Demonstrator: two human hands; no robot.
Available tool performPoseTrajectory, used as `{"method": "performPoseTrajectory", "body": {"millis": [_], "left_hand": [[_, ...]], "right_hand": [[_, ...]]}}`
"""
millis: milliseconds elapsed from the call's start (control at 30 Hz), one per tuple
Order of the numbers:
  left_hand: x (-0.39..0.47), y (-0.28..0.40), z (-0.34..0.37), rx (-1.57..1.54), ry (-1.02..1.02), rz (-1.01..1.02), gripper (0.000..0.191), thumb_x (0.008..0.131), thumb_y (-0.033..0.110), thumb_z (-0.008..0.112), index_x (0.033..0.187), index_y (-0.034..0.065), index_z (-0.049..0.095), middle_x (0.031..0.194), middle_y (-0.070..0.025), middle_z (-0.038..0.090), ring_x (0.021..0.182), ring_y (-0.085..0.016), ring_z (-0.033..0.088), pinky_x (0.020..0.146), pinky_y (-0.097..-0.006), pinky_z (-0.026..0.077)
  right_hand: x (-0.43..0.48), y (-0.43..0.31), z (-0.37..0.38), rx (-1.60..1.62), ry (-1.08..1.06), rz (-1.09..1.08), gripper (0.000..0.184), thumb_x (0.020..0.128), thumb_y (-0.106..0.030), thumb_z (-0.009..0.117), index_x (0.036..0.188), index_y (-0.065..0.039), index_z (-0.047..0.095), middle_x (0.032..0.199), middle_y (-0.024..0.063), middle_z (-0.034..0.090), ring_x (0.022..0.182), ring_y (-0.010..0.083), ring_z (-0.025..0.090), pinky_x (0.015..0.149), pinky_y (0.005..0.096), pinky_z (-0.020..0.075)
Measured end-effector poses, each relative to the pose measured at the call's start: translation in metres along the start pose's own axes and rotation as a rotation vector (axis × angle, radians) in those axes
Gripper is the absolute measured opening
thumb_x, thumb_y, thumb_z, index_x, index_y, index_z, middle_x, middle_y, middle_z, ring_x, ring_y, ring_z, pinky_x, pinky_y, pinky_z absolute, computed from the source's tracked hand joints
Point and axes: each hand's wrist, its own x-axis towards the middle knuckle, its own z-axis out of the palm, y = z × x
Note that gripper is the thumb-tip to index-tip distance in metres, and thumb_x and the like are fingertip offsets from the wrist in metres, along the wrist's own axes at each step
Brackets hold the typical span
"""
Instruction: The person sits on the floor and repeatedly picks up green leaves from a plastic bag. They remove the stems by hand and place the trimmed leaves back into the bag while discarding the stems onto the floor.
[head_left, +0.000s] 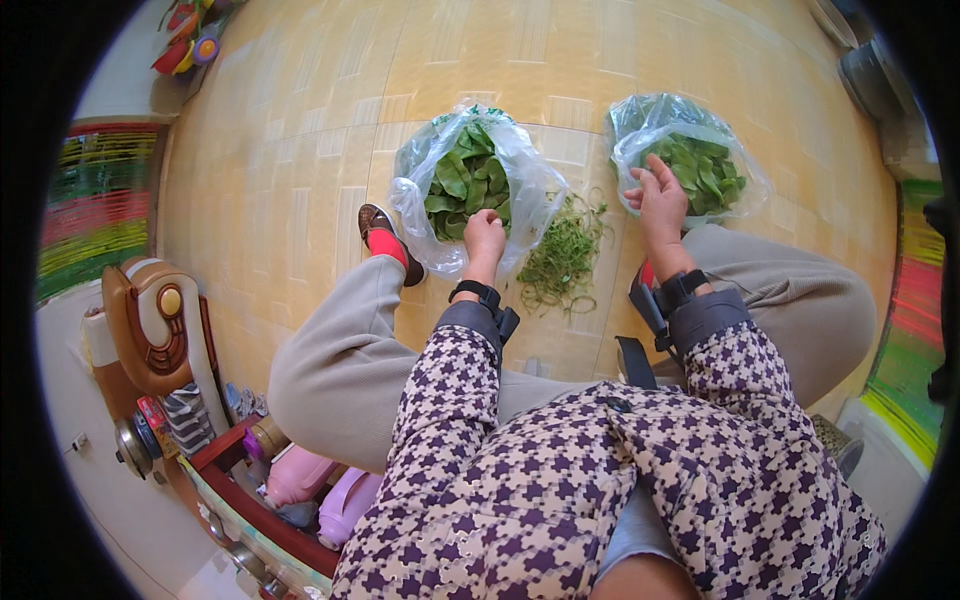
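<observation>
My left hand (484, 238) is at the near edge of an open clear plastic bag (529, 161). Its fingertips are drawn together, and whether they pinch anything is hidden. Inside that bag lie broad, flat green bean pods (469, 176). Over the left rim of a second clear plastic bag (660, 112) hovers my right hand (660, 199), fingers apart and nothing seen in them. More flat green bean pods (701, 172) fill this bag. Between the two bags, a loose heap of thin green trimmings (562, 255) rests on the floor.
Both bags stand on a yellow patterned tile floor (300, 165), between my spread legs. At lower left are a brown and cream padded chair (161, 322) and a dark red wooden frame (262, 517) near pink and purple flasks (300, 476). Dark containers (870, 79) stand at upper right.
</observation>
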Motion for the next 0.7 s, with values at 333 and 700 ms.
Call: {"method": "performPoseTrajectory", "body": {"millis": [333,700], "left_hand": [[-0.019,0.036,-0.003,0.396,-0.066,0.088,0.053,0.074,0.008,0.064,0.125,0.0091,0.052,0.119,-0.0147,0.053,0.115,-0.033,0.049,0.094,-0.0401,0.043],[-0.019,0.025,-0.009,0.326,-0.005,0.0,0.024,0.071,0.017,0.073,0.093,0.0081,0.065,0.099,-0.0115,0.061,0.095,-0.032,0.058,0.08,-0.0402,0.048]], "right_hand": [[-0.026,-0.028,0.027,-0.105,-0.136,0.029,0.028,0.094,-0.011,0.05,0.119,-0.001,0.058,0.091,0.0059,0.066,0.061,0.0064,0.059,0.055,0.0185,0.046],[-0.034,-0.03,0.036,-0.086,-0.248,-0.007,0.024,0.093,-0.011,0.052,0.111,0.0,0.063,0.085,0.0046,0.067,0.062,0.0063,0.059,0.056,0.0194,0.0463]]}}
